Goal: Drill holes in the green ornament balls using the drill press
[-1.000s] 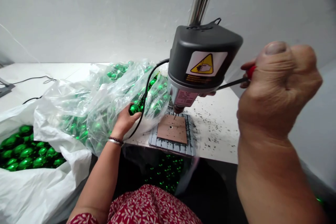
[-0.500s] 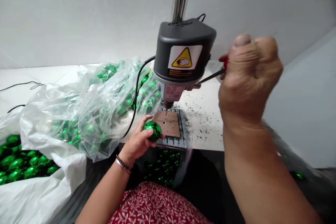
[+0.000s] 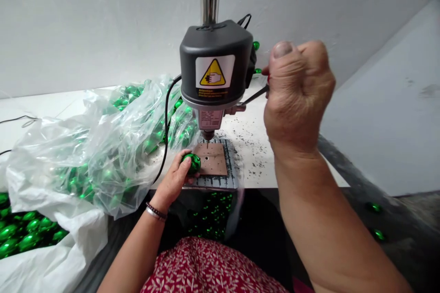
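Observation:
My left hand [image 3: 173, 178] is closed round a shiny green ball [image 3: 191, 164], held at the left edge of a brown board [image 3: 216, 160]. The board lies on the slotted base [image 3: 231, 165] of a drill press [image 3: 216, 64] and has a small hole in it. The thin drill bit [image 3: 207, 145] points down above the board, apart from the ball. Raised at the right, my right hand [image 3: 299, 96] is a fist round the end of the press's feed lever [image 3: 255, 95]; the grip is mostly hidden by the fingers.
Clear plastic bags [image 3: 103, 146] of green balls cover the left of the white table [image 3: 254, 132]. More balls [image 3: 27, 233] fill a white sack at lower left. Dark shavings surround the base. A power cable [image 3: 166, 132] hangs left of the press. Loose balls [image 3: 374, 208] lie at right.
The view has swung right, so the press and both hands appear farther left. The ball has turned a little in my left hand. My right hand keeps its grip on the lever.

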